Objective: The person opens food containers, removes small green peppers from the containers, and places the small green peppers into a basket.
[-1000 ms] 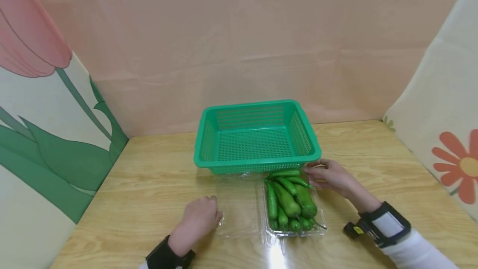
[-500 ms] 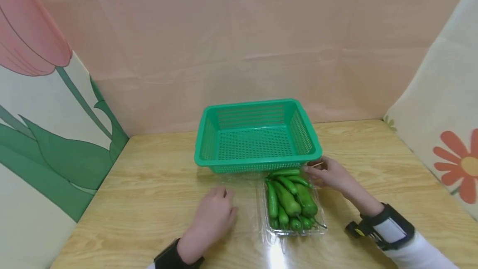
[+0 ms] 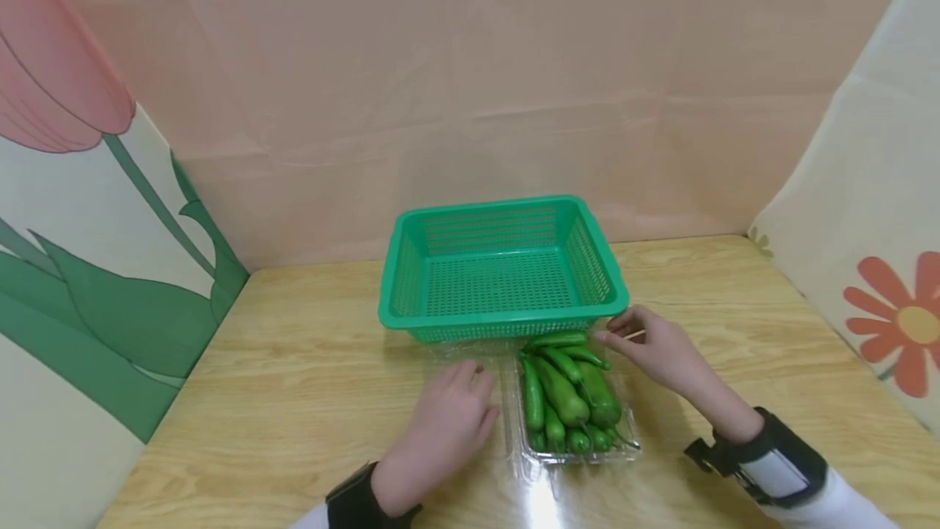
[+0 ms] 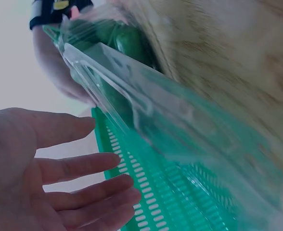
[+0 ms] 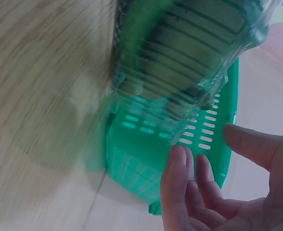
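Green peppers (image 3: pixel 560 398) of several sizes lie in a clear plastic clamshell box (image 3: pixel 624 455), whose see-through lid (image 4: pixel 180 115) is folded out to the left. Over that lid is my left hand (image 3: pixel 448 415), fingers spread and holding nothing in the left wrist view. At the box's far right corner, my right hand (image 3: pixel 654 349) has its thumb and fingers apart. In the right wrist view its fingertips (image 5: pixel 177 154) are close to the box edge; whether they touch it I cannot tell. Directly behind the box stands a green plastic basket (image 3: pixel 507 322), with nothing visible inside.
Everything stands on a wood-grain table (image 3: pixel 308 366). A pink cloth (image 3: pixel 455 88) hangs behind it. Flower-printed cloths rise at the left (image 3: pixel 110 300) and right sides. Bare tabletop lies to both sides of the basket.
My left hand has moved right and slightly away from me across the lid, and its fingers have opened out. The right hand has stayed by the box corner with only a small shift.
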Demonstrator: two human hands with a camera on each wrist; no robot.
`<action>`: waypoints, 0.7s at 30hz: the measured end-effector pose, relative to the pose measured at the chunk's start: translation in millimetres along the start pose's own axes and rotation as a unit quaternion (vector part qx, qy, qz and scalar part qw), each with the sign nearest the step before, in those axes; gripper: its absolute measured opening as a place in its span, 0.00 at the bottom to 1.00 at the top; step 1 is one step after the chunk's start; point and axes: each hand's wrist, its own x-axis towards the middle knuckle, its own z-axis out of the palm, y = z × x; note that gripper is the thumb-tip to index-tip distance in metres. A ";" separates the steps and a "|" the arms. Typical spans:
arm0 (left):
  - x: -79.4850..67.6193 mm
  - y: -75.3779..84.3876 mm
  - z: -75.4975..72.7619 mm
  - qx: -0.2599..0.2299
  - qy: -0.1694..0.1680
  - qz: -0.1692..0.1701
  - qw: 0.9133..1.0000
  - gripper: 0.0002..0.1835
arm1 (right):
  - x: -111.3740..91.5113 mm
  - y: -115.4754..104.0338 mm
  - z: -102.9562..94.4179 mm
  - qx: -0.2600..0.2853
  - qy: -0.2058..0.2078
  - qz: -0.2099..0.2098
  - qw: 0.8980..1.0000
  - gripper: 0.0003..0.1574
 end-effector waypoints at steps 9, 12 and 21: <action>6.8 13.7 -1.8 -0.031 -0.002 0.050 0.998 0.24 | -2.7 -8.0 0.6 -0.016 0.020 -0.030 0.999 0.17; 6.9 15.6 -1.0 -0.045 -0.008 0.073 0.996 0.24 | -4.4 -10.4 1.1 -0.021 0.023 -0.044 0.999 0.16; 6.6 16.8 1.5 -0.074 -0.035 0.092 0.992 0.22 | -7.3 -20.8 7.2 -0.031 0.015 -0.066 0.997 0.12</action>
